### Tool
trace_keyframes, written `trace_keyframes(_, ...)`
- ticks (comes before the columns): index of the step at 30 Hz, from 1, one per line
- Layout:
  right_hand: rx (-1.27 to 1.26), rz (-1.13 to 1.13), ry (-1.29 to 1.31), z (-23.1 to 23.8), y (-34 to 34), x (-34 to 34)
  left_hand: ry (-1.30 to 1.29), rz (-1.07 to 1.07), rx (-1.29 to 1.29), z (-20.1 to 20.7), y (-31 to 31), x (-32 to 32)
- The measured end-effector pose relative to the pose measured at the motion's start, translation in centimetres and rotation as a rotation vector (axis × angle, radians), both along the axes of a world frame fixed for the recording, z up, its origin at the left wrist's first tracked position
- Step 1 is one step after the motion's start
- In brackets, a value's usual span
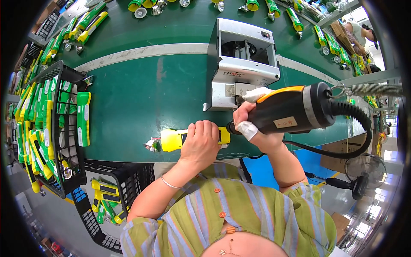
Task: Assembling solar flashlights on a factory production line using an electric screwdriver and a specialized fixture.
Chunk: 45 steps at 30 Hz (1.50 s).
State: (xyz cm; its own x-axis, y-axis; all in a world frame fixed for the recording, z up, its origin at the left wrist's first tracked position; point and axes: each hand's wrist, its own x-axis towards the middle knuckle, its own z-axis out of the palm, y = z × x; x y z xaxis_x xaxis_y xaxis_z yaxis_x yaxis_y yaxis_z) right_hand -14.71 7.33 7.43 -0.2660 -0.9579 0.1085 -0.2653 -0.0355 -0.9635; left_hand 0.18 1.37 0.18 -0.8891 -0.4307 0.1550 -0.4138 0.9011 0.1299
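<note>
My left hand (200, 143) is closed over a yellow flashlight body (171, 140) lying on the green table close to its front edge. A silver reflector (152, 144) sits loose at the flashlight's left end. In my right hand (252, 124) is a black and orange electric screwdriver (295, 110), held sideways with its nose at the flashlight's right end. The nose tip is partly hidden, so I cannot tell whether it touches a screw. White wrapping covers some of my right fingers.
A grey metal screw feeder (243, 55) stands behind my hands. At left, a black crate (64, 167) holds several green and yellow flashlights; another green flashlight (84, 119) lies beside it. More flashlights (92, 25) line the far conveyor. The screwdriver's black cable (359, 145) loops at right, near a fan (361, 180).
</note>
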Motion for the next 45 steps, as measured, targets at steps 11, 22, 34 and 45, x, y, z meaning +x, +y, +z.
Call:
trace_keyframes(11, -0.001, 0.073, -0.144, -0.1, -0.1, 0.3, 0.023, -0.006, -0.016, 0.0, 0.0, 0.0)
trace_keyframes(22, -0.466, -0.101, -0.246, 4.7, -0.4, -2.4, 0.068, -0.022, 0.011, 0.4, -0.1, 0.2)
trace_keyframes(34, -0.253, -0.252, -0.235, 5.1, -2.8, -1.5, 0.107, 0.029, 0.047, 0.3, 0.0, 0.0)
trace_keyframes(45, -0.277, 0.096, -0.437, 2.2, 2.6, 1.2, 0.055, -0.007, -0.003, -0.2, -0.2, 0.1)
